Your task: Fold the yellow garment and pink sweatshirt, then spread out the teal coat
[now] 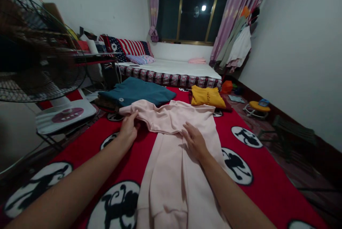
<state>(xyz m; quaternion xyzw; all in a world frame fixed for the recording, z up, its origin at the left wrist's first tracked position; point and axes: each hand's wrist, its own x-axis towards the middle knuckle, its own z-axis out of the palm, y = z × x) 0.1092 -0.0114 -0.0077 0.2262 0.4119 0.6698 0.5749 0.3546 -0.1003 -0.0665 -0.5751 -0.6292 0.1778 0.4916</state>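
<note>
A pale pink garment lies spread along a red blanket with black-and-white round prints. My left hand grips the garment's left sleeve, its fingers closed round the fabric edge. Flat on the garment's middle rests my right hand, fingers stretched out and pressing the cloth down. A fold of the sleeve lies between the two hands.
A folded teal garment and a folded yellow one lie beyond the pink one. A standing fan is at the left, a bed at the back under the window, a small yellow stool at the right.
</note>
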